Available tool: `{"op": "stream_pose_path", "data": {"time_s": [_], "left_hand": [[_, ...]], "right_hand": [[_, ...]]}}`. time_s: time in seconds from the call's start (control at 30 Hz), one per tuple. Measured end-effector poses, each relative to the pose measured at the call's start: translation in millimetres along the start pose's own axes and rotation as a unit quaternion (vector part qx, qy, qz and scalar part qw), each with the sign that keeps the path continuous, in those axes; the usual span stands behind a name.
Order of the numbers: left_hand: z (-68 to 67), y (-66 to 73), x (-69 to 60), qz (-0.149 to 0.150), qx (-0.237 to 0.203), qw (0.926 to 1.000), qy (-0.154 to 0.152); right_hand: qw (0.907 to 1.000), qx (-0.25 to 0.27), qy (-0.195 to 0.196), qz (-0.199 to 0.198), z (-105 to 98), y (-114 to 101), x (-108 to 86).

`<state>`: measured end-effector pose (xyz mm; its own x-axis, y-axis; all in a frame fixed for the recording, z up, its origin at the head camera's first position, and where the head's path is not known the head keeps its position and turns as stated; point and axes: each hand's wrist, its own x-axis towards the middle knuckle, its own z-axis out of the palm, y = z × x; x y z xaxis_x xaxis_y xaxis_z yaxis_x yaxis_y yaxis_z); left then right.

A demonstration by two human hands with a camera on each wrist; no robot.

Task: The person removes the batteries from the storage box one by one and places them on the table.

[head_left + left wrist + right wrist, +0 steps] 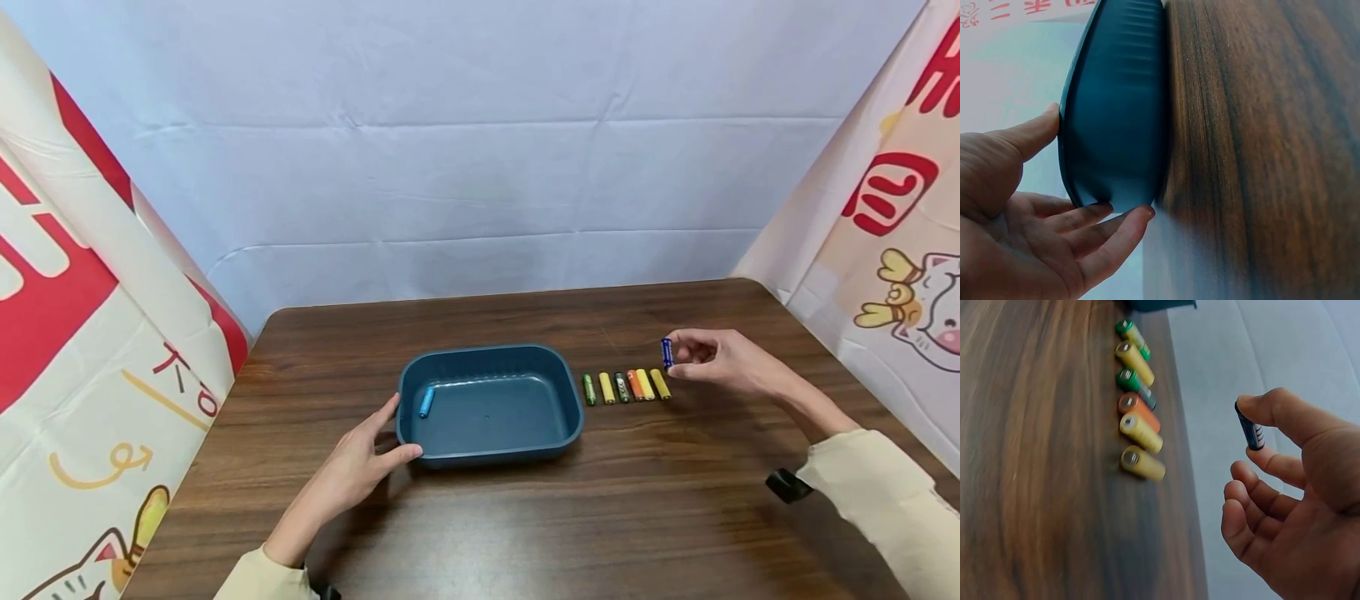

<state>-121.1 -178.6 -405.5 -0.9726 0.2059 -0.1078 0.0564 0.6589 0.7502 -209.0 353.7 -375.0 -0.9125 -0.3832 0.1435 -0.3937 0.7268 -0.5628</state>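
At the left corner of a dark teal plastic basin (487, 454), my left hand (352, 462) holds the rim between thumb and fingers. The left wrist view shows the thumb (1041, 131) on the rim and the fingertips against the basin's outer wall. A light blue battery (426, 402) lies inside the basin, toward its left end. Above the table on the right, my right hand (720, 358) pinches a dark blue battery (667, 353) by its two ends between thumb and index finger; its other fingers curl loosely below.
Right of the basin, several batteries lie in a row on the brown wooden table (525, 525), among them a green one (589, 389), an orange one (635, 384) and a yellow one (660, 383). A white cloth (480, 167) hangs behind the table; printed cloths hang at both sides.
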Motion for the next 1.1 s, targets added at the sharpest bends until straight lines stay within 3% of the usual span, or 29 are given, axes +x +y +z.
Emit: {"op": "stream_pose_path", "data": {"time_s": [0.63,1.1], "left_hand": [[0.6,-0.2,1.9,0.007,0.002,1.0000,0.003],[1.9,-0.5,2.6,0.002,-0.001,1.0000,0.007]], "right_hand": [[0.9981,0.034,-0.044,-0.027,11.6,53.4,-8.1],[0.9954,0.023,-0.092,-0.014,16.8,63.5,-4.9]]}}
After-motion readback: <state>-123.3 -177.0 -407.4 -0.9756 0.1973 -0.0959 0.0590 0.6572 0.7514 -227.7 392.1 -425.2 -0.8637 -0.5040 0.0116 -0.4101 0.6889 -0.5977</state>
